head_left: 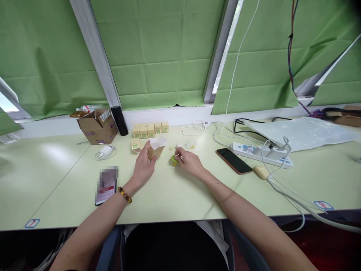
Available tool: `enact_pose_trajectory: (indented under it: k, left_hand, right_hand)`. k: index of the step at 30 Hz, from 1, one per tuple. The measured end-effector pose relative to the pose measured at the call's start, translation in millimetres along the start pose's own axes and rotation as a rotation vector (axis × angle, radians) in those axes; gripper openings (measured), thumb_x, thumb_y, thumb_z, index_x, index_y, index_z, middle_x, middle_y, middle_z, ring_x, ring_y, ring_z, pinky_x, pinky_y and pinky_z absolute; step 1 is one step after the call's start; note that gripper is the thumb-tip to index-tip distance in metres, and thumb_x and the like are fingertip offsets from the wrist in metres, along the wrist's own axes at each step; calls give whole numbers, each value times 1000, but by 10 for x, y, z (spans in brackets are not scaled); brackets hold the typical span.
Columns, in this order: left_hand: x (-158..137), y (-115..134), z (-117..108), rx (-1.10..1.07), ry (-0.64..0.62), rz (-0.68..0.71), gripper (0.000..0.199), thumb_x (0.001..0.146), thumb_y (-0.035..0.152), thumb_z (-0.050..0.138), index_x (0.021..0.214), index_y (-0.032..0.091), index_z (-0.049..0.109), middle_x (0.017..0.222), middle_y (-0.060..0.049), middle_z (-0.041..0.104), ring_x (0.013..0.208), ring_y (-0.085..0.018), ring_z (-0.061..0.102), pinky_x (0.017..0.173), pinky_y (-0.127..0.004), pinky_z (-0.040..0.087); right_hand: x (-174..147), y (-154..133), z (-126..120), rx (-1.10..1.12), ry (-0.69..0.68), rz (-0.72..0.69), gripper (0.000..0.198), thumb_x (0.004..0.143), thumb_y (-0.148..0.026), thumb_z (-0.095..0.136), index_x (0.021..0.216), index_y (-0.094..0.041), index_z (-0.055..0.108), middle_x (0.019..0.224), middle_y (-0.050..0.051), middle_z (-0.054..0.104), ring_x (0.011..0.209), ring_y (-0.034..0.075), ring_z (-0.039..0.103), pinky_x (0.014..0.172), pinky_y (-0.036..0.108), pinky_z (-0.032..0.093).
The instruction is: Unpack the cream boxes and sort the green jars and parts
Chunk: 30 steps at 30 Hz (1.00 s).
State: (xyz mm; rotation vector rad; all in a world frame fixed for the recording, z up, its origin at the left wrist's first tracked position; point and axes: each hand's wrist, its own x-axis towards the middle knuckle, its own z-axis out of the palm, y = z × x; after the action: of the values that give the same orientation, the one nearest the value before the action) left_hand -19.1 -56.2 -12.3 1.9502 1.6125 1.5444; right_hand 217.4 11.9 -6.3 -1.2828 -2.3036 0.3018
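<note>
My left hand (144, 165), with a beaded bracelet on the wrist, is closed around a small kraft cardboard box (155, 151) whose pale flaps stand open. My right hand (188, 161) has its fingers pinched together at a small round green container (174, 162). A whitish bit shows at those fingertips, too small to name. Just beyond lies a tiny yellow piece (170, 148). Behind the right hand stands a clear dish (190, 144) with small yellow bits in it. A closed little carton (135, 145) sits left of the held box.
Several matching cartons (151, 130) line the back, near a brown cardboard box (98, 127) and a black cylinder (119, 121). A phone (106, 186) lies left; another phone (234, 161), a power strip (262, 155) and loose cables are on the right.
</note>
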Motion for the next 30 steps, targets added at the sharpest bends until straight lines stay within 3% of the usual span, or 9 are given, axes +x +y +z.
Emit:
enact_pose_trajectory:
  k: [4, 7, 11, 15, 20, 26, 30]
  left_hand:
    - [-1, 32, 64, -325, -45, -109, 69, 95, 40, 70, 155, 29, 38, 141, -14, 61, 129, -29, 59, 101, -45, 53]
    - [-2, 85, 108, -624, -87, -170, 63, 93, 46, 74, 142, 27, 39, 133, -14, 65, 122, -26, 63, 94, -41, 57]
    - [-24, 212, 131, -959, -156, -271, 56, 91, 50, 77, 126, 25, 41, 119, -9, 71, 103, -22, 71, 90, -42, 59]
    - [-55, 346, 113, -1190, -230, -354, 48, 93, 50, 75, 124, 22, 51, 125, -10, 71, 103, -21, 72, 93, -42, 60]
    - [-71, 399, 85, -1258, -288, -396, 45, 93, 50, 74, 122, 19, 60, 126, -11, 71, 106, -23, 72, 94, -41, 61]
    - [-91, 413, 111, -1225, -347, -426, 45, 93, 55, 72, 116, 18, 62, 123, -13, 72, 104, -26, 74, 93, -43, 61]
    - [-115, 396, 128, -1096, -328, -383, 46, 97, 57, 65, 125, 21, 57, 123, -11, 68, 102, -26, 73, 85, -45, 64]
  right_hand:
    - [-29, -9, -15, 208, 166, -84, 19, 99, -32, 56, 117, -25, 60, 122, 9, 73, 110, 27, 67, 86, 39, 48]
    - [-53, -79, -34, 457, 230, -167, 20, 98, -35, 58, 114, -25, 64, 121, 8, 74, 113, 26, 66, 93, 41, 49]
    - [-70, -167, -48, 686, 170, -173, 28, 98, -43, 60, 119, -25, 67, 120, 8, 76, 111, 26, 66, 93, 42, 49]
    - [-66, -192, -37, 884, 47, -145, 44, 96, -60, 61, 121, -25, 70, 126, 9, 74, 110, 27, 67, 91, 41, 51]
    - [-78, -235, -55, 1190, -94, -107, 55, 89, -71, 67, 120, -27, 73, 122, 7, 75, 111, 27, 69, 100, 42, 54]
    - [-123, -310, -105, 1246, -127, -115, 54, 88, -68, 72, 120, -24, 73, 125, 8, 74, 115, 27, 67, 98, 39, 55]
    - [-130, -339, -120, 1278, -119, -96, 59, 83, -68, 76, 121, -23, 71, 118, 9, 76, 111, 28, 70, 95, 41, 58]
